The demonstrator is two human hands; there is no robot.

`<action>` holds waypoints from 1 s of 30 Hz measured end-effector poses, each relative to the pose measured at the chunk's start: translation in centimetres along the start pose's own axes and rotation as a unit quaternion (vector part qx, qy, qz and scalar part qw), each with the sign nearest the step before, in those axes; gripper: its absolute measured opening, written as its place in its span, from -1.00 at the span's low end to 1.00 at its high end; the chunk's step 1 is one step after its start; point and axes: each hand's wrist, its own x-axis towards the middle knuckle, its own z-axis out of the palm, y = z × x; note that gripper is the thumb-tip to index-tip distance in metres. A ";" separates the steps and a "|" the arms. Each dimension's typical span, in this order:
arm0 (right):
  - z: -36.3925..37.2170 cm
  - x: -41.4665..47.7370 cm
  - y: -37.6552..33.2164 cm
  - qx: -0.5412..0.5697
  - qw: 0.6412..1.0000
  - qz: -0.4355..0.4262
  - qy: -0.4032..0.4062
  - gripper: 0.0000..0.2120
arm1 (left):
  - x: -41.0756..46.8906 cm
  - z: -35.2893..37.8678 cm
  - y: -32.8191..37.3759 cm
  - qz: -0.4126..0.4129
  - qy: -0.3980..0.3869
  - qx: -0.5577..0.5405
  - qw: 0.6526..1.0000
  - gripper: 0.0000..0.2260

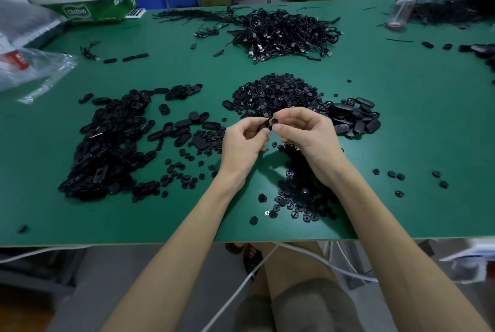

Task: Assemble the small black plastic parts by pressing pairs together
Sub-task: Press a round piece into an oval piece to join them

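Pinching oval part (263,127) in left hand (242,141) | right hand (308,134) pinches round part (276,120) (the two parts meet) | above green table (401,122)

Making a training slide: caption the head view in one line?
Above a green table heaped with black plastic pieces, the left hand and right hand pinch small black parts together.

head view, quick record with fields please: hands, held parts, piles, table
left hand: fingers pinch a small black plastic part
right hand: fingers pinch a second small black part, held up to the first
left pile: black oval plastic shells
centre pile: small round black plastic pieces
far pile: tangled black cables
surface: green table
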 end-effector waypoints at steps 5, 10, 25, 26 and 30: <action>0.0 0.0 0.0 -0.011 1.000 -0.008 -0.006 -0.77 | 0.0 0.0 0.0 0.000 -0.001 0.007 1.000 -0.80; 0.0 -0.1 0.0 -0.028 1.000 -0.003 0.003 -0.80 | 0.0 0.0 0.2 0.003 -0.001 0.014 1.000 -0.80; 0.2 0.0 -0.1 -0.024 0.999 -0.002 0.029 -0.85 | -0.2 -0.1 0.5 -0.002 0.016 -0.066 0.998 -0.72; 0.2 -0.1 0.0 -0.028 0.999 0.000 0.031 -0.82 | -0.1 -0.1 0.6 0.002 0.014 -0.065 0.998 -0.67; 0.3 0.0 0.0 -0.026 0.998 0.009 0.050 -0.82 | -0.3 -0.1 0.7 0.010 0.011 -0.065 0.998 -0.73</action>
